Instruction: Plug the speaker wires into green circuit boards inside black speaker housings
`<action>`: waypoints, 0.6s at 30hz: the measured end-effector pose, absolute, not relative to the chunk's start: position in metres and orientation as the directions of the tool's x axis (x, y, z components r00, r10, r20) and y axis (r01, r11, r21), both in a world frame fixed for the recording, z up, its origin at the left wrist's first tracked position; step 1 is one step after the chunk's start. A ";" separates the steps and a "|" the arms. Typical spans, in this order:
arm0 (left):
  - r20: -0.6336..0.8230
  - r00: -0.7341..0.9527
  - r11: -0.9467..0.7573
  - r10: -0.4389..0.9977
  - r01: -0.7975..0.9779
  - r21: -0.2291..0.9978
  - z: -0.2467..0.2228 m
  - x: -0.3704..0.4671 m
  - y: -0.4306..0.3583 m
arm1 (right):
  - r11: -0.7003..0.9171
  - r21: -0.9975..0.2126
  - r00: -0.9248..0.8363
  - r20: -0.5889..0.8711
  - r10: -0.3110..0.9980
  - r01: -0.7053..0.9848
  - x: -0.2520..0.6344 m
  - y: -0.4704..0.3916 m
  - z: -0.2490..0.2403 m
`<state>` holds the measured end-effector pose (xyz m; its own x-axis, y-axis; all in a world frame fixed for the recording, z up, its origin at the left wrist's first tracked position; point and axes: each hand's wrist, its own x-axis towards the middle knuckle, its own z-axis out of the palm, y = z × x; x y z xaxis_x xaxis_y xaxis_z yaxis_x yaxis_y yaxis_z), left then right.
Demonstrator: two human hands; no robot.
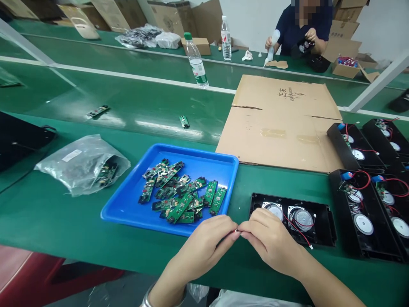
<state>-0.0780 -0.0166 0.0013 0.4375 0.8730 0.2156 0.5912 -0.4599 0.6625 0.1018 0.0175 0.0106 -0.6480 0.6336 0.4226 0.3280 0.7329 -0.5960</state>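
Note:
My left hand (207,245) and my right hand (273,241) meet fingertip to fingertip in front of the blue tray's right corner. Both pinch something tiny, of which only a red and white speck shows between the fingers; its kind is hidden. Just beyond my right hand lies an open black speaker housing (329,221) with two round drivers (300,218) and red and black wires ending in white plugs. To the left, the blue plastic tray (211,163) holds a heap of green circuit boards (180,207), near my left hand.
A clear plastic bag (73,166) with boards lies left of the tray. Flattened cardboard (284,119) covers the back right. Several black housings (364,221) line the right side. Two water bottles (196,64) stand farther back. Across the bench a person (303,30) handles a black part.

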 end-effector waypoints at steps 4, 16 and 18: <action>0.349 0.519 -0.626 0.780 0.651 0.430 0.005 -0.079 -0.017 | 0.693 -0.653 -0.642 0.396 0.657 0.306 0.106 0.015 0.007; 0.386 0.627 -0.729 0.677 0.645 0.230 0.006 -0.068 -0.010 | 0.523 -0.785 -0.636 0.222 0.739 0.333 0.115 0.010 0.008; 0.375 0.647 -0.743 0.664 0.630 0.228 0.008 -0.067 -0.009 | 0.493 -0.810 -0.650 0.192 0.735 0.319 0.116 0.011 0.009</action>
